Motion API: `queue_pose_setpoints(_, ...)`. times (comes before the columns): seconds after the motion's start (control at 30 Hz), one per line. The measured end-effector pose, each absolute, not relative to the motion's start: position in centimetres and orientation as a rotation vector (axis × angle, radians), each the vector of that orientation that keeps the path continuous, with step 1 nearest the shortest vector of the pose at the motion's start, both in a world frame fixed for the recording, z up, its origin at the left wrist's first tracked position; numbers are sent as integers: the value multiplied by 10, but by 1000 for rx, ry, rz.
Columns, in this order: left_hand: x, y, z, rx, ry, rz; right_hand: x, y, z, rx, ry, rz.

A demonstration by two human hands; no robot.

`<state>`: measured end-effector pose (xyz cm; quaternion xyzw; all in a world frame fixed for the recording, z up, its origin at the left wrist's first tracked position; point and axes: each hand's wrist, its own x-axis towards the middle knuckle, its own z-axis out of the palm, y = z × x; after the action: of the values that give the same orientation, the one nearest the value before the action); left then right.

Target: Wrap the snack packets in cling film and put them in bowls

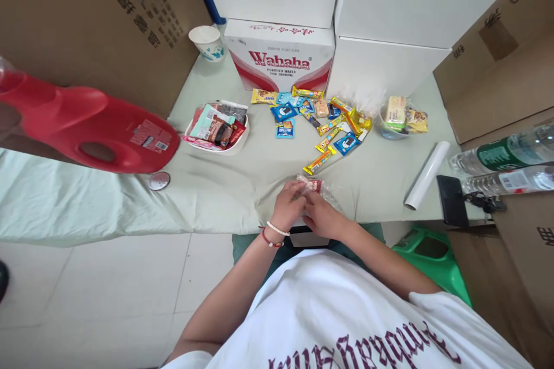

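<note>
At the table's front edge, my left hand (289, 206) and my right hand (321, 214) meet over a clear plastic bag (332, 195). Both hands have their fingers curled in on the bag's crinkled film. A small red-and-white packet (315, 185) shows through or against the plastic just beyond my fingertips; whether it lies inside I cannot tell. Closest to my hands is a yellow-and-orange snack stick (319, 161). Beyond it lie several more small snack packets, among them a blue one (347, 143).
A white basket (234, 149) of packets stands left, near a red detergent jug (121, 127) and a round tin (158, 181). A paper cup (206, 44) and Wahaha carton (281, 57) stand behind. Rightward are a bowl (392, 134), white roll (427, 176), phone (452, 200) and bottles (511, 153).
</note>
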<state>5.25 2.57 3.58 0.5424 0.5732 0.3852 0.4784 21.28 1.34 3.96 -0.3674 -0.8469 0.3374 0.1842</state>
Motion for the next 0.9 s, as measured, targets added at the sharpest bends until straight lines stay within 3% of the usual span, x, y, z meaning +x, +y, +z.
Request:
queue_pose_setpoints(0.1, 62, 16, 30, 1750, 1480, 868, 237, 11, 50, -1049, -2244, 1059)
queue_pose_setpoints(0.27, 76, -2, 27, 2194, 1625, 625, 269, 33, 45, -1691, -1620, 588)
queue_pose_setpoints(0.33, 79, -6, 27, 2250, 1681, 543, 270, 40, 35, -1784, -1581, 631)
queue_pose_setpoints(0.47, 80, -8, 24, 2278, 1724, 470, 258, 37, 19, -1629, -1719, 937)
queue_pose_setpoints(0.7, 73, -4, 23, 2282, 1696, 460, 274, 17, 20, -1404, -1625, 819)
queue_pose_setpoints(0.9, 69, -2, 17, 2241, 1631, 618, 302, 1, 21, -1359, -1884, 848)
